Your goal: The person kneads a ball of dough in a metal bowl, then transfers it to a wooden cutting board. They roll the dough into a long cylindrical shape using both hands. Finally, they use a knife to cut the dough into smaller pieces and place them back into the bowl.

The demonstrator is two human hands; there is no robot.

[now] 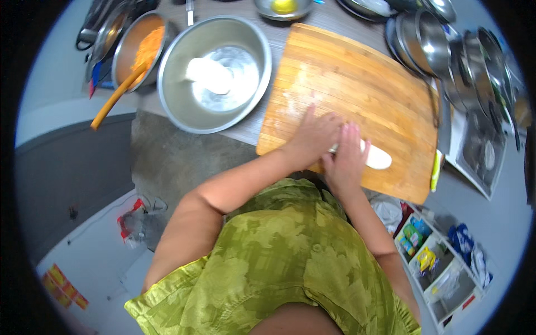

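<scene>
On the wooden cutting board [335,61] lies a white roll of dough [379,158], its rounded right end showing past my hands. My right hand [346,159] rests on it with the fingers stretched out. Beside it, my left hand [315,137] lies flat, fingers extended, covering the roll's left part. The two hands touch or nearly touch. White flour dusts the left side of the board. To the left stands a large steel bowl [173,100], with a white lump of dough [209,75] inside.
Left of the bowl is a pot [118,67] of orange shredded food with an orange-handled utensil [114,103]. A small dish with something yellow [283,6] sits behind the board. Stacked steel pots [432,42] crowd the right, above a sink [483,145]. A yellow-green handle [435,172] touches the board's right edge.
</scene>
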